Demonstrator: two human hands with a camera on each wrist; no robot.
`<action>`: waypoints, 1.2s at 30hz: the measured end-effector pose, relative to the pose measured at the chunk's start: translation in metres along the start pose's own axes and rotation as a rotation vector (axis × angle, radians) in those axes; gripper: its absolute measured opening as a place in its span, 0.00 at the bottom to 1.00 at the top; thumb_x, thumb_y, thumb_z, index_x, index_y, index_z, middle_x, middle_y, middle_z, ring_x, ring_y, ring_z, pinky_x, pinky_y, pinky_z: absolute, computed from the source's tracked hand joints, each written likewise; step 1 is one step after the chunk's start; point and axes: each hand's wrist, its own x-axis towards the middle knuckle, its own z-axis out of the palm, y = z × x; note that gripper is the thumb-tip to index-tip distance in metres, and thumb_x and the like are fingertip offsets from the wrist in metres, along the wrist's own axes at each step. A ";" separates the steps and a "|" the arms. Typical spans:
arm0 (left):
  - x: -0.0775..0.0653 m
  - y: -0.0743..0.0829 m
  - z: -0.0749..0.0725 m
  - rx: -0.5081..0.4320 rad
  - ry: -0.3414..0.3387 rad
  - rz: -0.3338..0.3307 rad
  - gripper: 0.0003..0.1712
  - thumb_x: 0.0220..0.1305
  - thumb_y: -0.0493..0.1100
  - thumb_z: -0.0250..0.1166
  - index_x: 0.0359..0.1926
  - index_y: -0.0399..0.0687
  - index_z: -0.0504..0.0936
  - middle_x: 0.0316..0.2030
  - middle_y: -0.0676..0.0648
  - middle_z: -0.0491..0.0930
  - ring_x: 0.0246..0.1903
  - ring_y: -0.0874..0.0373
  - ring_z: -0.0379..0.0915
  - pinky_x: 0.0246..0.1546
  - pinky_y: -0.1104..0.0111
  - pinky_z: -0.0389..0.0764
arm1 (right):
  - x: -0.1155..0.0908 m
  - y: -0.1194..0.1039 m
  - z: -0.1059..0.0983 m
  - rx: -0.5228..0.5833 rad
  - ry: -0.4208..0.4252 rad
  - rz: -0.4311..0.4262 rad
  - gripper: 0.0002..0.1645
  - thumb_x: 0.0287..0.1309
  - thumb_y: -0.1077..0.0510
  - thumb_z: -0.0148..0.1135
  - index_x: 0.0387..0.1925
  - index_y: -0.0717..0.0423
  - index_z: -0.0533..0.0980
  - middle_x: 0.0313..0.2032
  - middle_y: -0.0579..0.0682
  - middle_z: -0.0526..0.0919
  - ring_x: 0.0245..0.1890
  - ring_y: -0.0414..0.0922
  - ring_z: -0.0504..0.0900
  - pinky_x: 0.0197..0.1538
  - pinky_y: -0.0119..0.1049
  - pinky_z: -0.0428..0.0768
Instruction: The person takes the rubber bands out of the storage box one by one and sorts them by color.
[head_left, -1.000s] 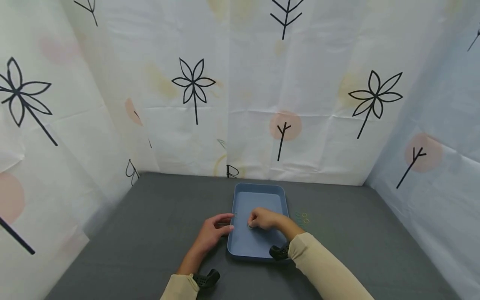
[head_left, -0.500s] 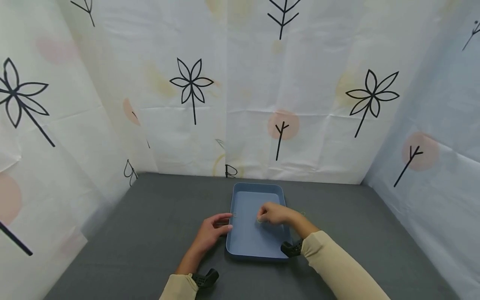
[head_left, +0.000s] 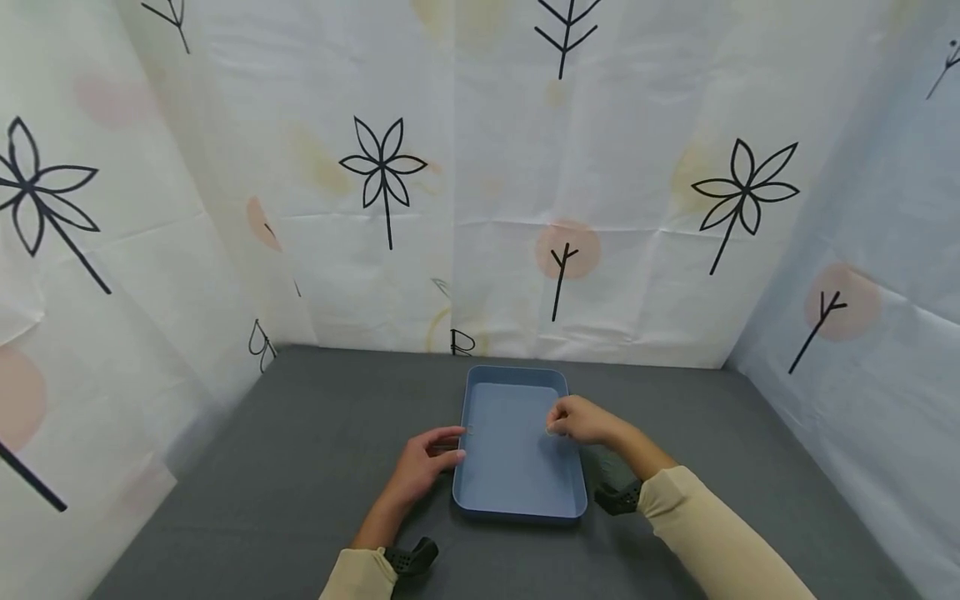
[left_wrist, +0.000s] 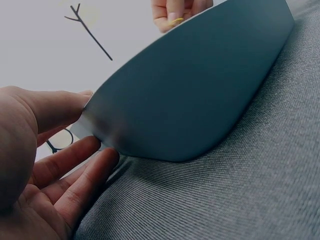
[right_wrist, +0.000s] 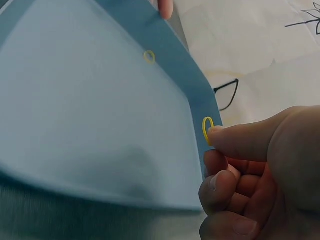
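Note:
A shallow blue tray rests on the grey table. My right hand is raised over the tray's right side, pinching a small yellow rubber band between thumb and index finger; its other fingers are curled in. A second yellow band lies inside the tray along its left wall. My left hand touches the tray's left side. In the left wrist view, the thumb meets the rim while extended fingers lie against the outer wall.
Grey cloth covers the table around the tray. White printed sheets hang behind it and at both sides. The area just right of the tray is partly hidden by my right forearm.
My right hand has moved right and away from me, from the tray's middle to its right side, still pinching the band. The left hand stays at the tray's left edge.

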 end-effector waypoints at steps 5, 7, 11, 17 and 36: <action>-0.007 0.018 -0.001 0.016 -0.009 -0.001 0.21 0.63 0.34 0.65 0.57 0.29 0.76 0.52 0.29 0.76 0.47 0.40 0.77 0.45 0.55 0.79 | -0.008 0.010 -0.006 0.017 0.027 -0.003 0.05 0.63 0.71 0.53 0.33 0.70 0.75 0.22 0.47 0.70 0.19 0.40 0.64 0.26 0.34 0.66; -0.008 0.021 -0.001 0.019 -0.008 0.000 0.21 0.63 0.34 0.65 0.57 0.30 0.77 0.52 0.29 0.76 0.47 0.40 0.77 0.45 0.55 0.79 | -0.012 0.015 -0.008 0.028 0.044 0.003 0.05 0.64 0.71 0.53 0.33 0.70 0.75 0.23 0.47 0.70 0.19 0.40 0.64 0.26 0.34 0.66; -0.008 0.022 0.000 0.018 -0.008 0.010 0.21 0.63 0.34 0.65 0.56 0.29 0.77 0.52 0.28 0.76 0.47 0.40 0.77 0.45 0.54 0.79 | -0.019 0.027 -0.010 0.025 0.076 0.006 0.05 0.65 0.71 0.52 0.35 0.70 0.74 0.24 0.47 0.70 0.20 0.40 0.64 0.27 0.35 0.67; -0.008 0.022 0.000 0.015 -0.007 0.001 0.21 0.64 0.34 0.65 0.57 0.30 0.77 0.53 0.29 0.76 0.47 0.40 0.77 0.46 0.54 0.79 | -0.028 0.040 -0.009 -0.021 0.146 -0.014 0.05 0.65 0.71 0.52 0.33 0.70 0.73 0.25 0.49 0.72 0.21 0.42 0.68 0.27 0.38 0.71; 0.005 -0.018 -0.001 0.019 0.023 -0.007 0.23 0.61 0.42 0.69 0.56 0.40 0.80 0.52 0.36 0.78 0.46 0.47 0.78 0.46 0.57 0.79 | -0.050 0.068 -0.011 -0.150 0.275 0.060 0.05 0.61 0.71 0.55 0.29 0.65 0.72 0.27 0.50 0.75 0.23 0.43 0.72 0.26 0.38 0.73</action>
